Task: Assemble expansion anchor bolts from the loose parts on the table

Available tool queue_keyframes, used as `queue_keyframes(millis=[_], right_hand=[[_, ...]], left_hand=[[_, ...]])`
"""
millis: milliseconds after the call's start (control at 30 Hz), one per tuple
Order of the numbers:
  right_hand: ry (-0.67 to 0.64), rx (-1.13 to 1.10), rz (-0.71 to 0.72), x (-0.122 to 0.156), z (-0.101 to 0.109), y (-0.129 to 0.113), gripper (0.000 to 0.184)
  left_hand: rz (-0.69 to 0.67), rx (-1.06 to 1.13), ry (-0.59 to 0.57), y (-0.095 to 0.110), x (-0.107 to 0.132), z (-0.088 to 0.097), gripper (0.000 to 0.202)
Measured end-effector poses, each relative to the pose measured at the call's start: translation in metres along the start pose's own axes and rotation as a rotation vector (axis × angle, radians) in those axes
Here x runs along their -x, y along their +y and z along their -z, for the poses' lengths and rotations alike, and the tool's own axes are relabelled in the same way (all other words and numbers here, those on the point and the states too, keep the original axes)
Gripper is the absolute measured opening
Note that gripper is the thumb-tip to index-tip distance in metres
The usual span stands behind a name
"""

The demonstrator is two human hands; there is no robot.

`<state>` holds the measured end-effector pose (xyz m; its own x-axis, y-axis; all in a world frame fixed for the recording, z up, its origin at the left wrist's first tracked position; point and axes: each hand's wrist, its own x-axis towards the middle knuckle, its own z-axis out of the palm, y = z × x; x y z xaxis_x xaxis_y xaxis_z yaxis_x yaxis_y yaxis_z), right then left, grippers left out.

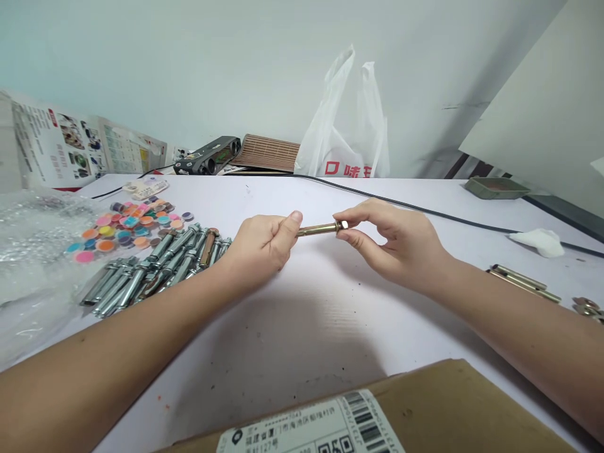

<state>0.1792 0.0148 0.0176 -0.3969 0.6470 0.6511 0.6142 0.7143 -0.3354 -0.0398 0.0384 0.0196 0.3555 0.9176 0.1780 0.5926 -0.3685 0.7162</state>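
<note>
A brass-coloured expansion bolt (317, 230) lies nearly level between my two hands, above the middle of the white table. My left hand (264, 242) is closed around its left end, which the fingers hide. At the other end, the thumb and fingertips of my right hand (401, 239) pinch the nut (343, 225). Just left of my left hand is a pile of silvery expansion bolts (165, 261), with a few brass-toned ones among them. Brass-coloured metal sleeves (523, 283) and small nuts or washers (587, 307) rest beyond my right forearm.
A cardboard box (434, 402) with a label occupies the near edge. Clear plastic wrap (38, 251) and coloured discs (127, 226) lie left. Behind stand a white plastic bag (340, 141) and a dark device (207, 157). A black cable (425, 211) crosses the table; a green tray (496, 187) sits right.
</note>
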Motion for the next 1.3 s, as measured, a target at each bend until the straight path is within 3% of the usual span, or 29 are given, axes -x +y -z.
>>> queue_keyframes(millis=[233,400,467,600,867,1100,1200,1300], right_hand=[[-0.018,-0.019,0.285,-0.002,-0.002,0.006,0.026],[-0.084,-0.033,0.314,-0.001,-0.003,0.005,0.023],[-0.074,-0.076,0.243,0.000,-0.003,0.002,0.022],[-0.076,-0.151,-0.065,0.002,-0.004,-0.007,0.020],[-0.315,-0.401,-0.457,-0.002,-0.002,-0.017,0.021],[-0.551,-0.546,-0.611,-0.003,-0.004,-0.020,0.055],[-0.605,-0.599,-0.701,-0.001,-0.006,-0.019,0.058],[-0.573,-0.520,-0.708,-0.001,-0.008,-0.019,0.058]], left_hand=[[0.024,0.139,-0.033,0.001,0.002,0.005,0.063],[0.044,0.109,-0.029,0.001,0.001,0.005,0.066],[0.043,0.054,-0.011,0.000,0.002,0.004,0.065],[0.002,-0.062,0.042,-0.001,0.003,0.004,0.060],[-0.193,-0.216,0.108,0.001,0.004,0.006,0.052],[-0.536,-0.404,0.165,-0.008,0.002,0.004,0.047],[-0.545,-0.434,0.093,-0.012,0.001,0.000,0.046],[-0.436,-0.471,0.017,-0.012,0.000,-0.001,0.048]])
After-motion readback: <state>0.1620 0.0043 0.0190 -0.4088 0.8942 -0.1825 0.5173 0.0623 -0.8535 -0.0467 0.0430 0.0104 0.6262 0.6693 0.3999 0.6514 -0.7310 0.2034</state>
